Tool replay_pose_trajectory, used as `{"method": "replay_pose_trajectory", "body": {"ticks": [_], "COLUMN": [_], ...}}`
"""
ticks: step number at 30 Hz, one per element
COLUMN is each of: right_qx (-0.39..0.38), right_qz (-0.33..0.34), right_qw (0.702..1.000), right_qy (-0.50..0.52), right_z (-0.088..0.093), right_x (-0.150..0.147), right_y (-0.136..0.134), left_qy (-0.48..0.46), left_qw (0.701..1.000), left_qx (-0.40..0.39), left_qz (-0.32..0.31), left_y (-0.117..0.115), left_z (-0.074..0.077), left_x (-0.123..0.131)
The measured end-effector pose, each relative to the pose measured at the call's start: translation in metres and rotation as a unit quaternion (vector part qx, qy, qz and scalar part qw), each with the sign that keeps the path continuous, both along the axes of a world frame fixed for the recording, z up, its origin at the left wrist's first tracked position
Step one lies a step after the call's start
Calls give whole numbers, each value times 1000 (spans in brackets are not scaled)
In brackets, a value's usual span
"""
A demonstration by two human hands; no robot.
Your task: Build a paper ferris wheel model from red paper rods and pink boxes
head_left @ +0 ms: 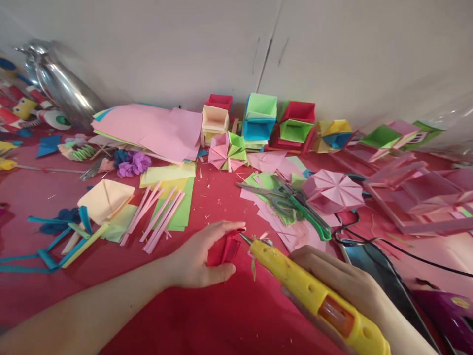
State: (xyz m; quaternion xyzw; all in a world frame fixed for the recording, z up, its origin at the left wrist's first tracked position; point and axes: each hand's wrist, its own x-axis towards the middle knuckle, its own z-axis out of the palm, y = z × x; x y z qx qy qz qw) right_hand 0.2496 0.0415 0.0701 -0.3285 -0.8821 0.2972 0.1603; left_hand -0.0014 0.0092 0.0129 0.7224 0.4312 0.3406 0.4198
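Note:
My left hand is closed around a small folded red paper piece, held just above the red table cover. My right hand grips a yellow hot glue gun. Its metal nozzle points left and nearly touches the upper edge of the red piece.
Green-handled scissors lie on pink and green paper scraps behind the glue gun. Pink paper strips rest at left. Folded paper boxes line the wall. A pink pleated paper shape, a black cable and a dark tablet sit at right.

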Motion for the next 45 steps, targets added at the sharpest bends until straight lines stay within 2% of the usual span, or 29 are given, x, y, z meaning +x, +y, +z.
{"method": "replay_pose_trajectory", "body": {"ticks": [7,12,18,25,29,37,45], "right_qx": [3,22,40,24,6,-2,8], "right_qz": [7,-12,-43,-84,-78,-66,-56], "right_qw": [1000,1000,998,995,996,998,998], "right_qy": [12,11,10,44,45,21,1], "right_z": [-6,-8,-6,3,3,-7,-10], "right_x": [-4,-5,-9,-15,-19,-24,-24], "right_y": [2,2,5,3,1,-1,-1], "left_qy": [52,45,-104,-273,-325,-322,-286], "left_qw": [998,999,990,951,924,909,927], "left_qx": [19,-1,-91,-138,-195,-264,-242], "left_qz": [17,18,25,52,46,17,3], "left_y": [-3,-5,-6,2,0,-9,-10], "left_z": [-11,-13,-9,-13,-14,-12,3], "left_x": [1,1,6,8,9,13,11]}}
